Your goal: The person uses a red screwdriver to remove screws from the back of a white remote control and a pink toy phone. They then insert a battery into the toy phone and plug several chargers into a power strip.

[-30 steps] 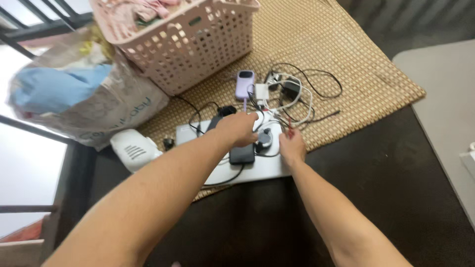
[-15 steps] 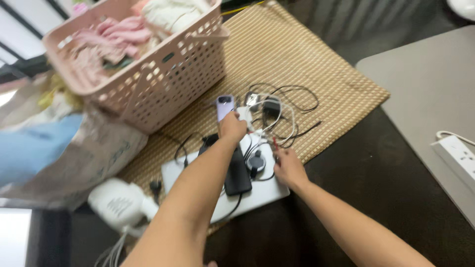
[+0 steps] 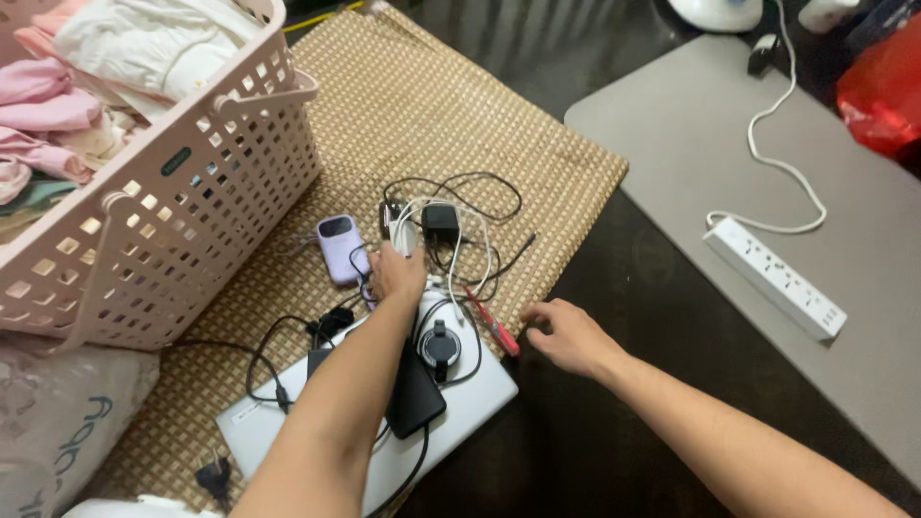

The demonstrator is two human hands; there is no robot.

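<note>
My left hand (image 3: 397, 273) reaches over a white laptop (image 3: 480, 398) and closes on a white charger plug (image 3: 404, 235) in a tangle of black and white cables (image 3: 460, 225). A black adapter (image 3: 441, 223) lies just right of it and a small purple device (image 3: 338, 247) just left. On the laptop rest a black power bank (image 3: 418, 398) and a round black charging puck (image 3: 440, 343). My right hand (image 3: 568, 336) hovers over the dark floor to the right of the laptop, fingers loosely curled and holding nothing, beside a red pen (image 3: 492, 319).
A pink laundry basket (image 3: 192, 206) full of clothes stands at the left on a woven straw mat (image 3: 451, 105). A grey mat (image 3: 710, 144) at the right bears a white power strip (image 3: 775, 278) with its cord. A red bag (image 3: 885, 82) sits top right.
The view has swung right and closer. My left hand has stretched farther into the cable tangle and taken the white plug. My right hand has drawn back right, off the cables.
</note>
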